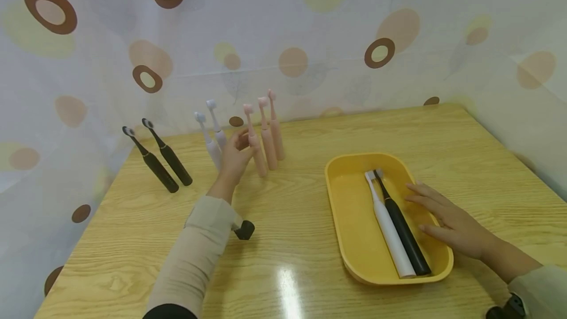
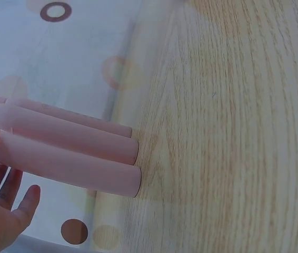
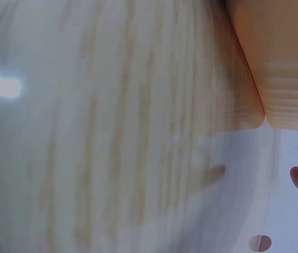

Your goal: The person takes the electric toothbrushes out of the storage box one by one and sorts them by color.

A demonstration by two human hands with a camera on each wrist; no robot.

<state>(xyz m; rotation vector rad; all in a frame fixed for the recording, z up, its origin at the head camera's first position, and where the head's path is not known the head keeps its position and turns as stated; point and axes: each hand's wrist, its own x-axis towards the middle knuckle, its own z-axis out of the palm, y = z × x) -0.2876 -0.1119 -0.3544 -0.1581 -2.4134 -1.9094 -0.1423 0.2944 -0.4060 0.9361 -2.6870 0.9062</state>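
My left hand (image 1: 236, 156) is at the nearest of three upright pink electric toothbrushes (image 1: 258, 156), its thumb and fingers on either side of the handle. In the left wrist view the thumb overlaps the front of this pink handle (image 2: 75, 167), with fingertips behind and below it. Two white electric toothbrushes (image 1: 213, 150) stand just left of that hand, partly hidden by it. My right hand (image 1: 456, 220) lies with fingers spread over the right rim of a yellow tray (image 1: 350, 230). Inside the tray lie a white toothbrush (image 1: 392, 233) and a black toothbrush (image 1: 407, 235), side by side.
Two black electric toothbrushes (image 1: 161, 171) stand upright at the left of the wooden table (image 1: 292, 215). A patterned cloth (image 1: 266, 23) hangs behind the table's back edge and along its sides.
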